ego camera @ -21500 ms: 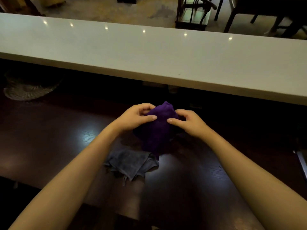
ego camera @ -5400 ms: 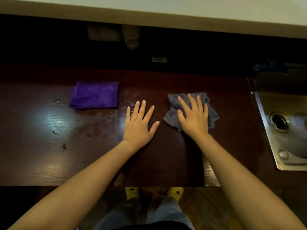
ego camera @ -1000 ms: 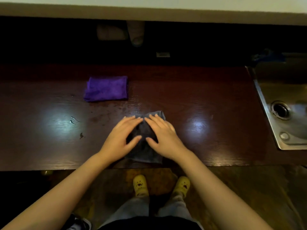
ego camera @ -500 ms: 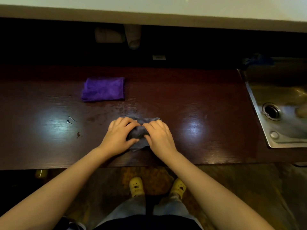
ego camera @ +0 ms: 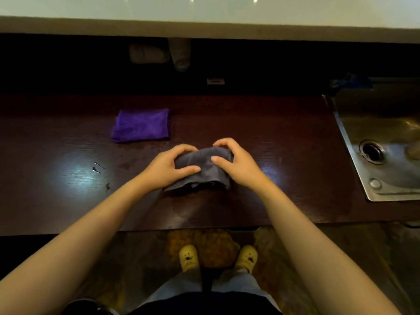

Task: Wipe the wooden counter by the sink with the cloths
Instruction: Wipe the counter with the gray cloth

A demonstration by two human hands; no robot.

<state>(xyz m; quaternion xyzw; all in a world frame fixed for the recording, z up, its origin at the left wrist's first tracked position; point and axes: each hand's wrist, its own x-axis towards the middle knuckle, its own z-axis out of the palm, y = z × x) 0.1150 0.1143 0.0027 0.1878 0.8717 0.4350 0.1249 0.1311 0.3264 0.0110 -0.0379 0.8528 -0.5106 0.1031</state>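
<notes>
A grey cloth (ego camera: 203,165) is bunched in the middle of the dark wooden counter (ego camera: 284,155). My left hand (ego camera: 168,168) grips its left end and my right hand (ego camera: 236,163) grips its right end, lifting the top of the cloth while its lower edge rests on the wood. A folded purple cloth (ego camera: 141,125) lies flat on the counter, behind and to the left of my hands, untouched.
A steel sink (ego camera: 386,151) with a round drain is set into the counter at the right. A pale raised bar top (ego camera: 204,17) overhangs the back. Small dark specks (ego camera: 100,169) lie on the wood at the left. My yellow shoes (ego camera: 188,258) show below the counter's front edge.
My hands went from pressing the grey cloth flat to gathering it and raising it between them, a little farther from the front edge.
</notes>
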